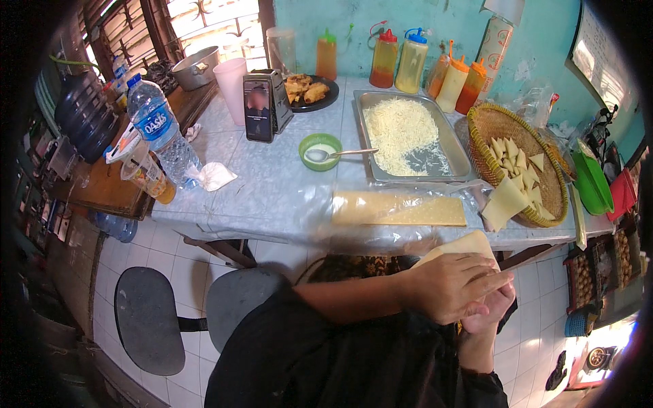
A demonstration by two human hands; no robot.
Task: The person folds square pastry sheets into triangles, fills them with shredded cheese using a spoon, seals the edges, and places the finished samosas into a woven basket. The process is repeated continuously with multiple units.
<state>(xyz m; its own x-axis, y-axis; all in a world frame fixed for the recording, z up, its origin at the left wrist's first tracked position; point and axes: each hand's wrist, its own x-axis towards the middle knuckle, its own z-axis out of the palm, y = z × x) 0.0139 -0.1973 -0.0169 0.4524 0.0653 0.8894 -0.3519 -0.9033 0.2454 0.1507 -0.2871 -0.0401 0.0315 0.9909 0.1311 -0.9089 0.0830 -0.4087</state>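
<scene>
Tiled table (265,187) spans mid-frame; round woven basket (476,153) at right, metal tray (452,139) of white shreds (401,132) at upper centre. Below the tray, a stack of flat sheets (401,209) lies by clear plastic (306,211); best kept covered so it doesn't dry. Sheet being worked (466,245) is lower right of centre, off the table edge, between both hands. Left hand (439,289) lies over it, fingers fairly straight and close together, reaching across the right hand (491,306), which sits beneath, partly hidden. Sheet looks held between them; can't tell how tightly either hand closes. Judgement: looks like folding; use light, even pressure, line up the edges, let the lower palm carry it, since thin dough likely tears. Working over the table would be safer. Folded triangles (520,163) in the basket show the shape to match. Green bowl (302,153) with white paste, spoon (352,151) in it, near enough to reach.
</scene>
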